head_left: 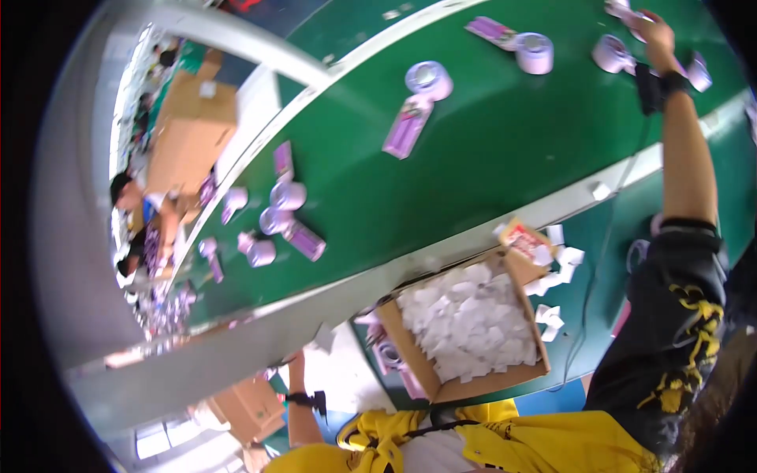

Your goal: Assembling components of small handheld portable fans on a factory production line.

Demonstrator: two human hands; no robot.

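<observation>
At the far right of the green conveyor belt, my right hand is closed on a lilac item; blur hides its exact kind. Beside that hand lie a lilac drum-shaped item and another lilac piece. My left hand is low on the left, by a white surface below the belt's side rail. Its fingers are mostly hidden by the rail, so whether it holds anything cannot be told. A black strap device sits on each wrist.
More lilac drums with flat purple packets lie along the belt, including one drum and a packet. An open cardboard box holds white paper pieces. A dark cable crosses the bench. People work at far left near large cartons.
</observation>
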